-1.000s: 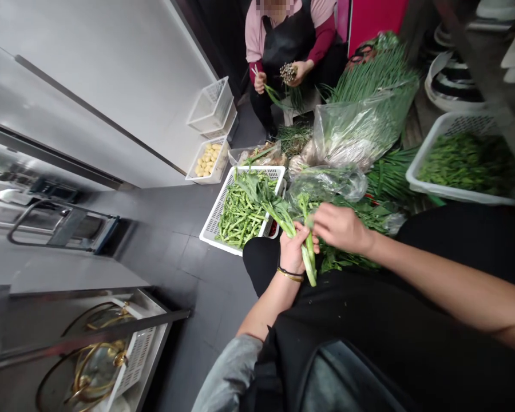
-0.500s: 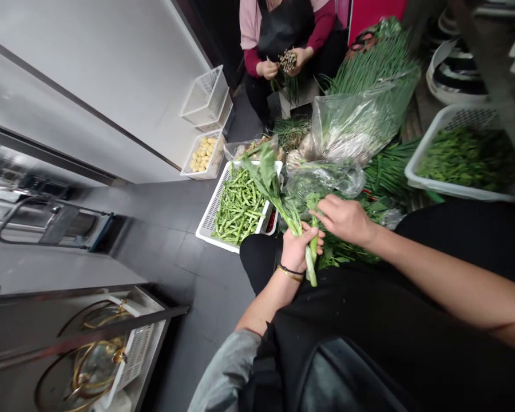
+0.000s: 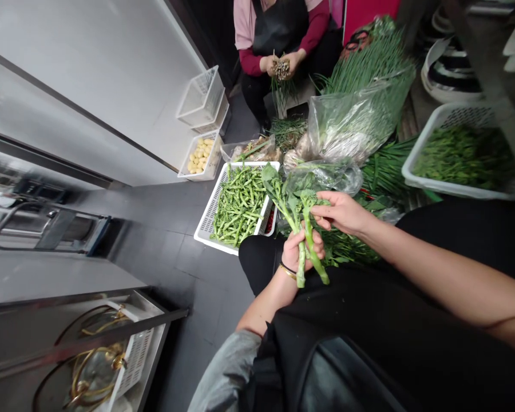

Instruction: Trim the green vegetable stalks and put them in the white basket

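Note:
My left hand [image 3: 299, 252] is closed round two thick, pale green stalks of a leafy vegetable [image 3: 312, 247], like Chinese broccoli. Their cut ends stick out below the fist, above my dark apron, and their leaves [image 3: 273, 182] fan out over the top. With thumb and fingers pinched, my right hand [image 3: 345, 214] grips the leafy tip of the right-hand stalk. A white basket [image 3: 206, 229] of cut green stalk pieces [image 3: 239, 203] stands just beyond my knee. More leafy greens [image 3: 347, 247] lie under my hands, partly hidden.
Across from me a co-worker [image 3: 278, 28] holds a bunch of thin stems. Between us lie bagged scallions [image 3: 347, 123]. Baskets with peeled potatoes [image 3: 200, 155] and chopped greens [image 3: 466, 157] stand left and right. A metal rack [image 3: 154, 317] is at lower left.
The stalks in my left hand have spread apart and tilted, their leaves dropping lower. My right hand has moved slightly down and left onto the leafy tip. The co-worker's hands have come together.

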`<state>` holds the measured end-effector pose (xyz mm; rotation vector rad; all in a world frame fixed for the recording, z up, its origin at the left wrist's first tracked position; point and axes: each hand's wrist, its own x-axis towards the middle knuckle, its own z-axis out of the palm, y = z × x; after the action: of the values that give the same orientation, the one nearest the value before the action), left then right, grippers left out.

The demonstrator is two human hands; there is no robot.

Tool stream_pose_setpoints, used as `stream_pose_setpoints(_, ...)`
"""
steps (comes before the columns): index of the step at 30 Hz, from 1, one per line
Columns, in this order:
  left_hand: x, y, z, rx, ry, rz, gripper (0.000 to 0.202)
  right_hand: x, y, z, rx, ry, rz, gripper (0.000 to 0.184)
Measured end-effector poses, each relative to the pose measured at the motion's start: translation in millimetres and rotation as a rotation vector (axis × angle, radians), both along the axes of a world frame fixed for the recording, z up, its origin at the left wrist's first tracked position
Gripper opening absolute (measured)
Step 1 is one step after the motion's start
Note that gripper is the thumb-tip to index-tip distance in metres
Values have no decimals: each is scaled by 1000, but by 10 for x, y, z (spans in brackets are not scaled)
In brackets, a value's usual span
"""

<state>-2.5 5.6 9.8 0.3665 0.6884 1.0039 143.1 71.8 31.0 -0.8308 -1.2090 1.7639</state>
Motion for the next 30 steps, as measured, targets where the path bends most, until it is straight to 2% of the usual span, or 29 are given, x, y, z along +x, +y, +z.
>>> stream_pose_setpoints(2,47,-2,-3,42,58,84,30,-47,-13,-35,136,-153,-110,30)
stream_pose_setpoints(3,76,-5,-4,52,94,132,31,-70,-33,-54,263,-264,-190,26)
stream_pose_setpoints(5,133,-8,-8,17,148,196,28,-112,-93,-83,612,-483,-314,17)
stream_pose_setpoints(7,146,20,-16,-77,149,204,24,-107,-152,-83,972,-613,-305,12)
stream_pose_setpoints(8,114,62,-20,-118,142,207,22,-64,-164,-70,1096,-647,-269,14)
stream_pose_setpoints(10,-58,228,-21,-148,176,254,20,146,-116,-27,1174,-729,-257,18)
stream_pose_setpoints(11,-202,351,-16,-134,231,303,18,323,-48,-6,1143,-796,-310,19)
stream_pose_setpoints(13,-590,653,15,-90,460,419,17,803,169,10,987,-998,-478,27)
stream_pose_setpoints(15,-1046,953,79,-36,767,567,15,1360,442,-21,740,-1285,-625,47)
stream_pose_setpoints(16,-1266,1074,122,-45,925,652,17,1618,571,-51,574,-1448,-647,59)
stream_pose_setpoints(18,-1622,1221,213,-62,1012,714,21,1992,757,-120,306,-1718,-584,80)
stream_pose_setpoints(19,-1735,1242,253,-68,1027,715,21,2074,801,-150,242,-1782,-563,85)
stream_pose_setpoints(20,-1795,1229,283,-69,1020,694,21,2074,810,-172,246,-1791,-545,88)
stream_pose_setpoints(22,-1746,1120,303,-63,1010,620,18,1828,740,-181,375,-1626,-510,79)
stream_pose_setpoints(24,-1494,933,267,-45,937,465,17,1330,595,-142,461,-1277,-381,61)
stream_pose_setpoints(25,-1314,825,233,-30,868,362,19,1033,512,-112,391,-1059,-260,49)
stream_pose_setpoints(27,-909,609,153,32,556,41,27,447,361,-62,184,-631,30,46)
stream_pose_setpoints(28,-715,512,115,49,411,-90,35,196,301,-52,123,-452,125,44)
stream_pose_setpoints(29,-544,428,83,57,287,-194,42,-9,255,-54,91,-291,169,40)
stream_pose_setpoints(30,-406,357,60,63,191,-243,47,-161,223,-67,57,-166,168,35)
